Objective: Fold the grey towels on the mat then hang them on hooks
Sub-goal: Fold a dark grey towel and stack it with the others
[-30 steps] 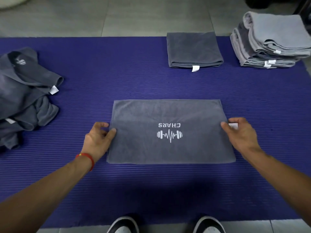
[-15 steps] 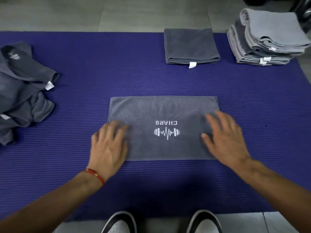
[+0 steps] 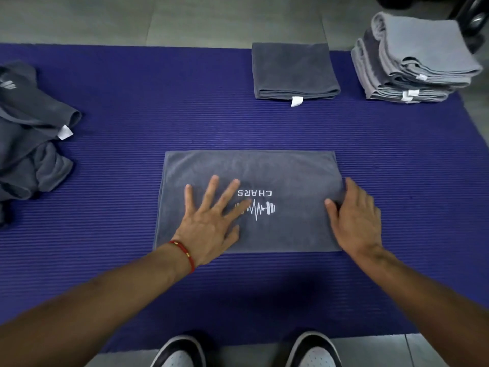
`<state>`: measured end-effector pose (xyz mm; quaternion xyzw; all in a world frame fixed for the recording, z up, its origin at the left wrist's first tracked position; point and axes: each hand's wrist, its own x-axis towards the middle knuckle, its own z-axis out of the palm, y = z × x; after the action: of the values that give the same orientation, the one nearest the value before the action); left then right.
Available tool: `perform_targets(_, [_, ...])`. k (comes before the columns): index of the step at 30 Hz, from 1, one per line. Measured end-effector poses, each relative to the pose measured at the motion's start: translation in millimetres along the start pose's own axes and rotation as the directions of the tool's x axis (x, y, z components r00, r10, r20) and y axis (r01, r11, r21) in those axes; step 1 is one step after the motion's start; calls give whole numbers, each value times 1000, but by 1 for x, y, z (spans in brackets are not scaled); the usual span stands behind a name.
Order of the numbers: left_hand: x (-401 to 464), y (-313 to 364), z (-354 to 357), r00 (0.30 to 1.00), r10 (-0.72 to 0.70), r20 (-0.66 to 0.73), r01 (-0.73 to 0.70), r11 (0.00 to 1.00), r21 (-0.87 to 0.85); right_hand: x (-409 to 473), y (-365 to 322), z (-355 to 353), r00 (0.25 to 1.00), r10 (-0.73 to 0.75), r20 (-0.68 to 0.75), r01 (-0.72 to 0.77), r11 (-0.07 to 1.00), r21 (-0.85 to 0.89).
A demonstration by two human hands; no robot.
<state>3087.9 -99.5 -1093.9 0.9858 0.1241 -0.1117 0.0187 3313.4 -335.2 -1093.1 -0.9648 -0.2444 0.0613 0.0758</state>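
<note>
The grey towel [image 3: 264,168] lies flat, mid-mat [image 3: 132,128], straight ahead at twelve o'clock. My left hand [image 3: 209,223] presses it, fingers spread; my right hand [image 3: 354,218] rests at its three o'clock edge, fingers relaxed, gripping nothing. It looks soft, light and limp (it will sag), so I'd pinch the right edge corners.

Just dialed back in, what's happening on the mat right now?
A person is folding a dark grey towel with a white CHARS logo on the ribbed purple mat. The left hand presses flat on it; the right hand rests at its right edge. Unfolded dark grey towels lie left; one folded dark towel and a light grey folded stack sit beyond.
</note>
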Motion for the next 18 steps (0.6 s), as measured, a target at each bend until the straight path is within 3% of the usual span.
perform_targets(3, [4,14,8,994,106,12,-105,994,-40,13,-3,-4,993,120,-1,-120,991,-53])
perform_targets(8, [5,16,12,995,81,58,-78,995,-55,49,-9,-17,906,298,300,-319,948,21])
perform_targets(10, [5,17,6,992,86,96,-82,995,-50,57,-9,-20,887,280,366,-331,940,84])
perform_targets(14, [6,17,1,982,81,174,-71,996,-58,54,-14,-28,914,204,350,-308,911,273])
perform_targets(18, [8,15,-5,970,101,219,-90,994,-60,50,-11,-53,816,124,564,-479,691,541])
